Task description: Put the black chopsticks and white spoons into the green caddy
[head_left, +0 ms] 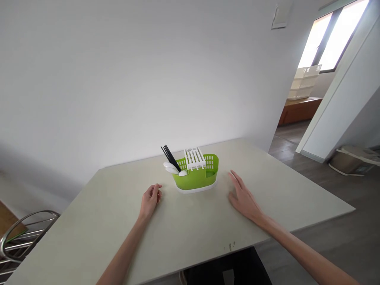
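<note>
- The green basket (192,182) sits upright on the table, in between my two hands and touching neither one.
- Its long side runs left to right, from near one hand to near the other.
- My left hand (150,201) is off its left end, a bit closer to me. Those fingers curl in loosely, like a soft fist, and I see nothing in them.
- My right hand (245,200) is off its right end. Its fingers are spread out straight, with the thumb apart, and they hold nothing.
- The right fingertips look a little nearer to the basket than the left ones. I can't tell if that palm rests on the table.
- A white rack (195,165) with slots sits across the basket's top.
- Thin black sticks (168,153) and white spoons (171,170) poke out of the left end, leaning left.
- The table (103,221) is pale and flat, with a few dark spots (230,247) by my edge.
- A plain wall (148,79) stands behind it.
- Far to the right I see a bright window (341,33), see-through drawers (304,82) and grey floor (308,221).
- Shiny metal bars (22,246) curve beside the table on my left.
</note>
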Demonstrator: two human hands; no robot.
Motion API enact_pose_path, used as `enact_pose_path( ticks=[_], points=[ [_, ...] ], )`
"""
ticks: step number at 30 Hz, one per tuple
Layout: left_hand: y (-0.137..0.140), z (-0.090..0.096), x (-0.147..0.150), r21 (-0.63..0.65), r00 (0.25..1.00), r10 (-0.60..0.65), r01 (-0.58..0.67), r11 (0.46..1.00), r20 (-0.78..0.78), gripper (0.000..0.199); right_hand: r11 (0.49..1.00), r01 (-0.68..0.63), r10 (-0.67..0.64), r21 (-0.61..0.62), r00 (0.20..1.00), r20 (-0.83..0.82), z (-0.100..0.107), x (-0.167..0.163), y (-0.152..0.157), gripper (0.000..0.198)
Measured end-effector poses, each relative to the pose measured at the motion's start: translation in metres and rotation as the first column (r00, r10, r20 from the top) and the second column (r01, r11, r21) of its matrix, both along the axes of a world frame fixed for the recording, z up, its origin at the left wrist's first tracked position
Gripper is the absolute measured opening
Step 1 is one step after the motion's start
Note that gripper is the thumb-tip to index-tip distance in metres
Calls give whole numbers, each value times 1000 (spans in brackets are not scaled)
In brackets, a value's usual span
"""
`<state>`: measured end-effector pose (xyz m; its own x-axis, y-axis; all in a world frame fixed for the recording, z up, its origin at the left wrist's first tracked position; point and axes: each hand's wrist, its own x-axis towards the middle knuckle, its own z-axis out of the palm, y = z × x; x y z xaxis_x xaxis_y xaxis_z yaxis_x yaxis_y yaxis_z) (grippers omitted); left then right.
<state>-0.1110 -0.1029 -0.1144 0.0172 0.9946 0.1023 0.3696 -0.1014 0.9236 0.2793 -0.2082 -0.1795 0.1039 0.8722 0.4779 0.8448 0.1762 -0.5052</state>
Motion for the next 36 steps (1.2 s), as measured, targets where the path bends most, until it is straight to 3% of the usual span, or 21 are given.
enact_pose_path(
  ticks=[3, 7, 11, 14, 19, 24, 28, 31, 34, 36],
  points=[
    [11, 12, 2, 25, 1000, 7, -7, 1000, 18, 61, 996, 77, -79, -49, 996, -44, -16, 21, 2, 73],
    [38, 47, 16, 77, 998, 55, -58, 995, 43, 69, 984, 155, -165, -89, 980, -116, -31, 32, 7, 62],
    [74, 90, 40, 54, 998, 15, -19, 998, 65, 73, 987, 146, -154, -73, 981, -115, -34, 30, 8, 58],
    [95, 111, 59, -12, 998, -45, 46, 999, 44, 70, 986, 144, -154, -84, 980, -124, -33, 29, 7, 56],
    [111, 118, 84, -136, 992, -124, 124, 983, 8, 56, 986, 142, -154, -87, 978, -141, -30, 28, 7, 55],
    [113, 118, 99, -123, 985, -152, 162, 979, 82, 38, 987, 136, -146, -81, 980, -135, -28, 29, 6, 54],
    [110, 127, 108, -21, 979, -182, 185, 982, 95, 37, 992, 104, -112, -73, 986, -121, -26, 31, 6, 51],
    [113, 150, 111, 155, 963, -194, 166, 974, 188, 39, 993, 90, -98, -73, 989, -112, -25, 31, 5, 51],
    [125, 191, 100, 379, 901, -123, -49, 924, 416, 37, 993, 94, -102, -77, 989, -107, -24, 31, 4, 51],
    [137, 221, 79, 438, 819, -98, -197, 877, 566, 35, 993, 87, -96, -80, 989, -115, -24, 31, 3, 51]
  ],
)
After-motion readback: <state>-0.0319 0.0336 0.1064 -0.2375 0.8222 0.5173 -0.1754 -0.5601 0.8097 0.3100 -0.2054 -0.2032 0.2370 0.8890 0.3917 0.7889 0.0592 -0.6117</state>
